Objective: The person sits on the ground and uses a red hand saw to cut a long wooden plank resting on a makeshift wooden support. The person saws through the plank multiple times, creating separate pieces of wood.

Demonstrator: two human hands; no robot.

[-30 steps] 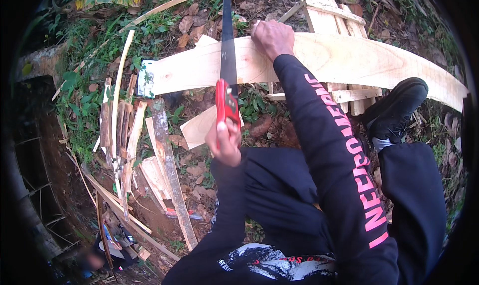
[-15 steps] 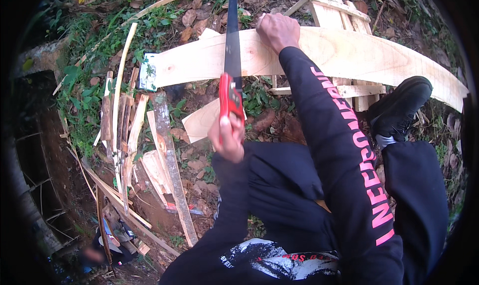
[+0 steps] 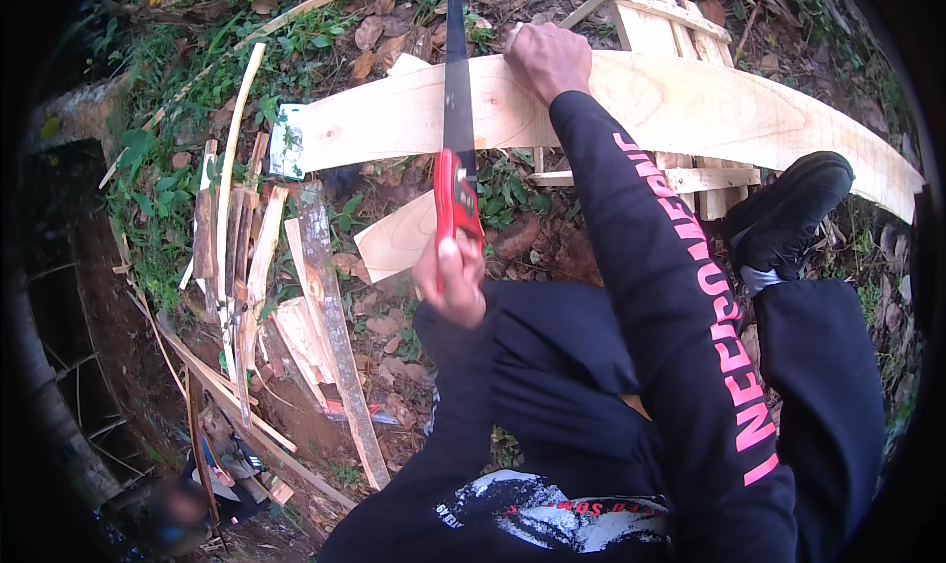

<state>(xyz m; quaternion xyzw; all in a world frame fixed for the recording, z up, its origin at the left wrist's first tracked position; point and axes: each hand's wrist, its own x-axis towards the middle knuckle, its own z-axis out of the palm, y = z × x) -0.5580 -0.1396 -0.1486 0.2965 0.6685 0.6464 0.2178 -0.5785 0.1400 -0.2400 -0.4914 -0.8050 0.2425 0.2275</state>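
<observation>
A long pale plank (image 3: 394, 120) lies crosswise in front of me, its left end by a white printed packet. My left hand (image 3: 453, 279) is closed round the red handle of a handsaw (image 3: 456, 100). The dark blade points away from me and crosses the plank left of its middle. Whether the teeth have cut into the wood cannot be made out. My right hand (image 3: 548, 63) is closed over the plank's far edge, to the right of the blade, its fingertips hidden. My black shoe (image 3: 793, 213) is at the plank's near edge on the right.
Under the plank on the right is a slatted wooden support (image 3: 709, 179). Split wood strips (image 3: 258, 267) and a bark-edged slab (image 3: 340, 336) lie at left. A thin board offcut (image 3: 397, 238) rests on leafy ground. Another person (image 3: 232, 474) is at the lower left.
The saw has slid slightly toward me, with my left hand on its handle. My right hand keeps its place on the plank. The surroundings at left have shifted a little in view.
</observation>
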